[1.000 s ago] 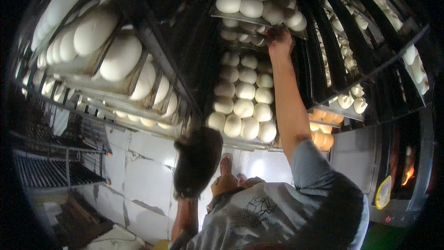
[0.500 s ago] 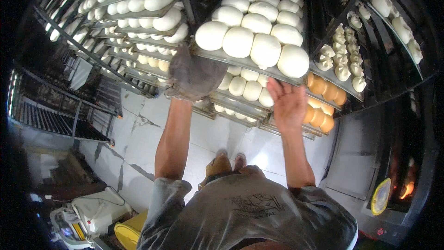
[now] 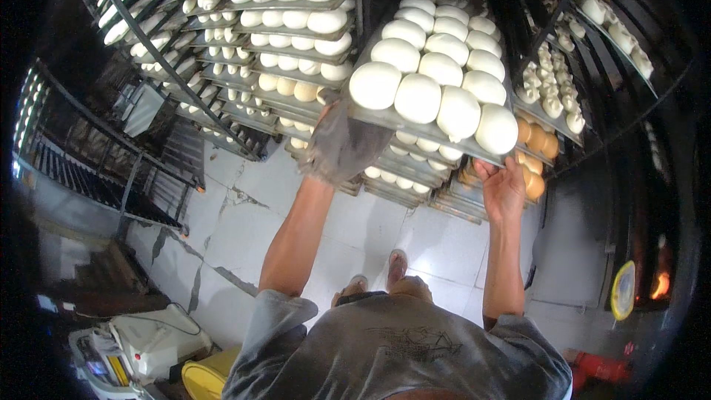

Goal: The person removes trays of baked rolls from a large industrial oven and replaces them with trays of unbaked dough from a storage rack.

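Note:
A metal tray (image 3: pixel 415 130) carries several rows of large, smooth white dough buns (image 3: pixel 416 98) and sticks out of the rack in front of me. My left hand (image 3: pixel 341 144), covered by a dark grey cloth or mitt, grips its left front corner. The cover hides most of those fingers. At the right front corner, my right hand (image 3: pixel 502 189) is bare, its fingers closed on the tray's edge from below. Trays of smaller white buns (image 3: pixel 407 150) sit lower down, and browned buns (image 3: pixel 535 141) show just beyond my right hand.
To the left stands a tall rack (image 3: pixel 296 26) stacked with trays of white buns. Pointed dough pieces (image 3: pixel 549 89) fill a tray at the right. A lit flame (image 3: pixel 661 285) glows at far right. A white machine (image 3: pixel 159 337) and yellow container (image 3: pixel 207 378) are at lower left.
My right hand, open beneath the tray before, has closed on its right corner. In the picture, the tray and both hands sit farther right and slightly lower; my view has shifted too.

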Demonstrator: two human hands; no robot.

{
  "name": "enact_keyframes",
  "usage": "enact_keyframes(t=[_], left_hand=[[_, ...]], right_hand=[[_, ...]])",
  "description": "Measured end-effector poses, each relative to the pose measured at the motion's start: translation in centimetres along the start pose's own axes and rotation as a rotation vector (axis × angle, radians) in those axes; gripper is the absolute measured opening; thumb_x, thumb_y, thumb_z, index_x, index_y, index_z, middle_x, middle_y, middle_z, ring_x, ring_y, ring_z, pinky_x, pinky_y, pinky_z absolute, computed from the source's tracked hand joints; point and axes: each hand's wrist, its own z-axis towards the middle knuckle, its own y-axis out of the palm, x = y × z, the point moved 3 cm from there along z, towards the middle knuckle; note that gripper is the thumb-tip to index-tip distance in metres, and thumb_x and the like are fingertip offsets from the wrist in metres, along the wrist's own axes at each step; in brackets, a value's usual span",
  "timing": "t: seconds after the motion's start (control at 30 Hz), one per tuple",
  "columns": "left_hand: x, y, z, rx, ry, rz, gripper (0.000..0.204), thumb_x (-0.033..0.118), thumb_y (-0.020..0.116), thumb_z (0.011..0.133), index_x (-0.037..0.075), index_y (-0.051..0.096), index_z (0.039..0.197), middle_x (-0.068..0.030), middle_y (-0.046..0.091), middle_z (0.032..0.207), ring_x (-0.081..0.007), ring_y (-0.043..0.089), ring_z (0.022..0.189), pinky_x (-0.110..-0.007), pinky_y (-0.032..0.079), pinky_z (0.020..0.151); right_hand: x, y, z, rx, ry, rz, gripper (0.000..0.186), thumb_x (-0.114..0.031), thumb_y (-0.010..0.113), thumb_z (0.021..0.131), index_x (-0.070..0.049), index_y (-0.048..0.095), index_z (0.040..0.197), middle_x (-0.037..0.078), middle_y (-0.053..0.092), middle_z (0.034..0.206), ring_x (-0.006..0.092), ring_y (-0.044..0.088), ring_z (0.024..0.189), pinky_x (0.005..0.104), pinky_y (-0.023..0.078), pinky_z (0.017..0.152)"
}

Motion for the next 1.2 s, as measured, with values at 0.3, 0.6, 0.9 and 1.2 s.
enact_keyframes(t=[0.3, 0.6, 0.9, 1.2], left_hand=[[1.0, -8.0, -24.0, 0.354, -0.567, -0.627, 0.043, 0.019, 0.054, 0.094, -0.003, 0.051, 0.132, -0.0153, 0.061, 0.123, -0.0235, 0.058, 0.113, -0.036, 0.045, 0.1], [0.5, -2.2, -34.1, 0.077, -0.766, -0.441, 0.051, 0.024, 0.049, 0.094, -0.001, 0.045, 0.139, -0.0166, 0.055, 0.134, -0.0267, 0.052, 0.124, -0.04, 0.04, 0.107], [-9.1, 22.0, -29.9, -0.393, -1.049, -0.533, 0.049, 0.027, 0.047, 0.096, 0.0, 0.046, 0.137, -0.0167, 0.056, 0.133, -0.0268, 0.053, 0.123, -0.041, 0.042, 0.105], [-14.6, 53.7, -16.0, -0.719, -1.06, -0.787, 0.049, 0.031, 0.044, 0.097, 0.001, 0.048, 0.136, -0.0167, 0.056, 0.132, -0.0269, 0.054, 0.122, -0.042, 0.044, 0.104]], right_hand=[[-3.2, 1.9, -21.3, 0.069, 0.124, 0.024, 0.062, -0.012, 0.068, 0.083, 0.003, 0.046, 0.138, 0.018, 0.06, 0.128, 0.0315, 0.061, 0.118, 0.0464, 0.054, 0.099], [-10.2, -3.8, -33.3, 0.321, 0.006, -0.047, 0.062, -0.016, 0.065, 0.077, 0.004, 0.05, 0.134, 0.016, 0.063, 0.124, 0.0272, 0.063, 0.113, 0.0391, 0.049, 0.102], [-24.8, -15.8, -39.7, 0.577, -0.292, -0.116, 0.066, -0.017, 0.066, 0.076, 0.005, 0.048, 0.136, 0.016, 0.063, 0.122, 0.0267, 0.062, 0.112, 0.0397, 0.047, 0.104], [-38.2, -30.1, -33.6, 0.563, -0.524, 0.002, 0.079, -0.016, 0.068, 0.082, 0.0, 0.03, 0.149, 0.016, 0.045, 0.146, 0.0289, 0.045, 0.135, 0.0452, 0.034, 0.115]])
